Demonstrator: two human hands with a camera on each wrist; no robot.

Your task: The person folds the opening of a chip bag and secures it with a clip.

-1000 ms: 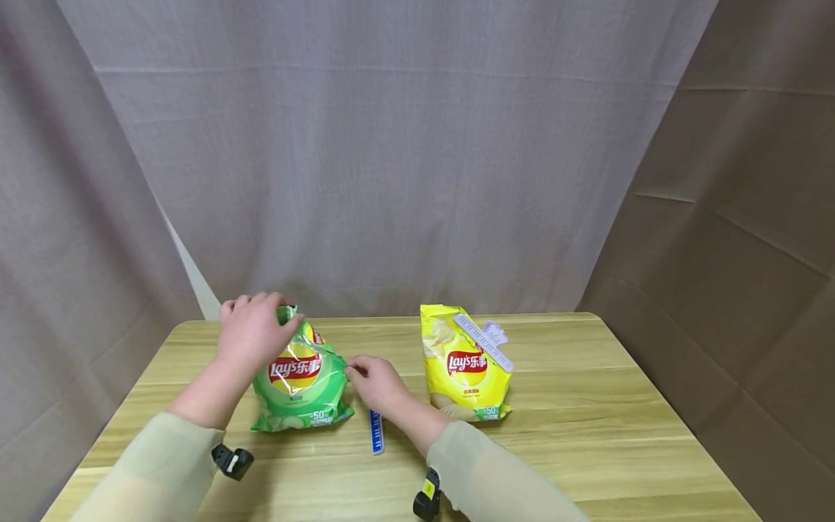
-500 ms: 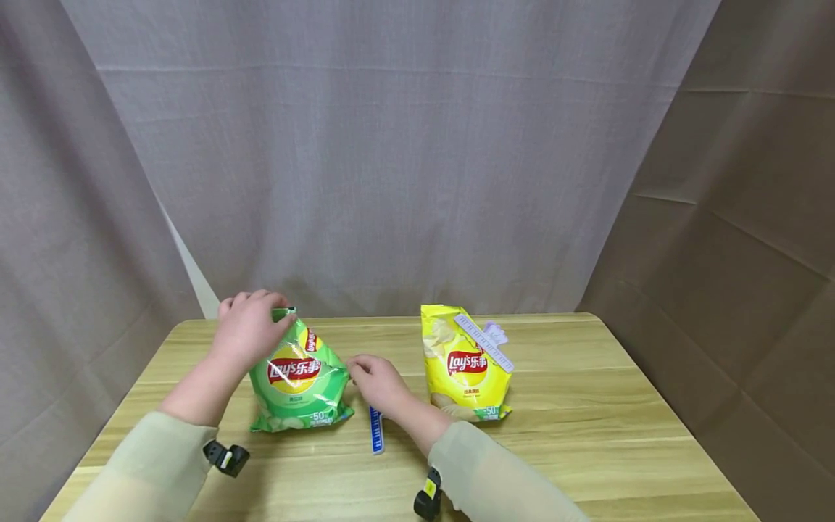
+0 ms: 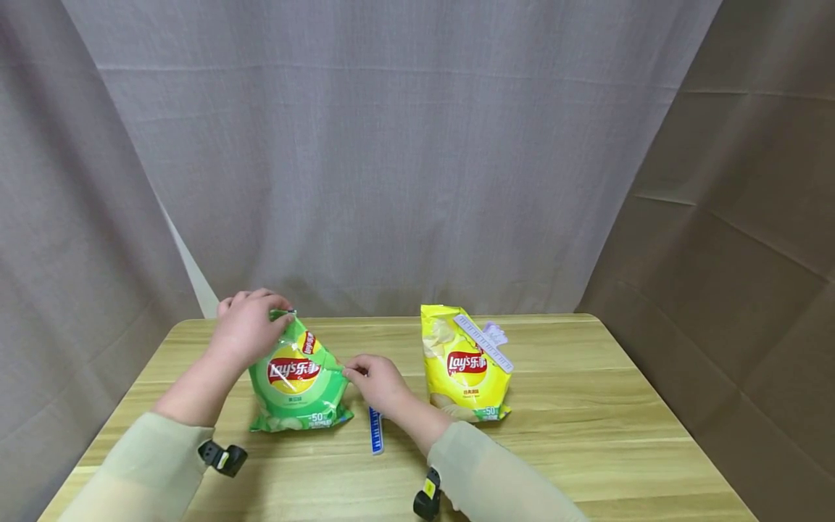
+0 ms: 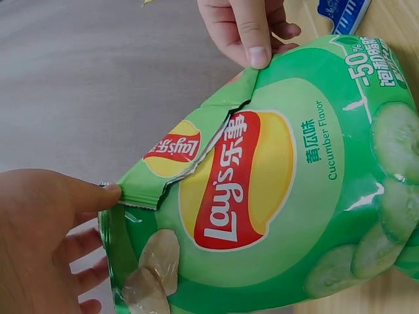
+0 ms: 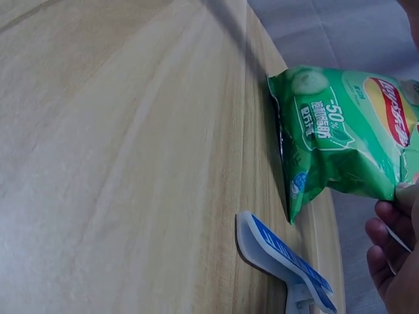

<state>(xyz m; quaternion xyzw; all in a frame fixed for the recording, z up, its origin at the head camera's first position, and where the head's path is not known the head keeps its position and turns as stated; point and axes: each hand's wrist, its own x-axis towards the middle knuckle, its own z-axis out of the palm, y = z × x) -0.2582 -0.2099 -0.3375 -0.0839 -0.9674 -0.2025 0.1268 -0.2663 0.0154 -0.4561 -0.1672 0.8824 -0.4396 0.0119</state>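
Note:
A green bag of chips [image 3: 296, 395] stands on the left part of the table, its torn top corner folded over the front, as the left wrist view shows. My left hand [image 3: 248, 326] pinches the bag's upper left corner between thumb and fingers. Lower down, my right hand [image 3: 378, 380] pinches the right end of the fold; in the left wrist view its thumb [image 4: 258, 55] presses on that edge. Beside the bag, partly behind my right hand, lies a blue and white bag clip [image 5: 285, 255].
To the right stands a yellow bag of chips [image 3: 466, 391], with a pale purple bag clip [image 3: 484, 342] set slantwise across its top corner. The wooden table [image 3: 587, 428] ends at a grey curtain [image 3: 417, 159] behind and a brown one [image 3: 737, 239] on the right.
The bag's torn top right corner has come down flatter over the front, and its small logo has shifted slightly left and down. Both hands keep nearly the same places.

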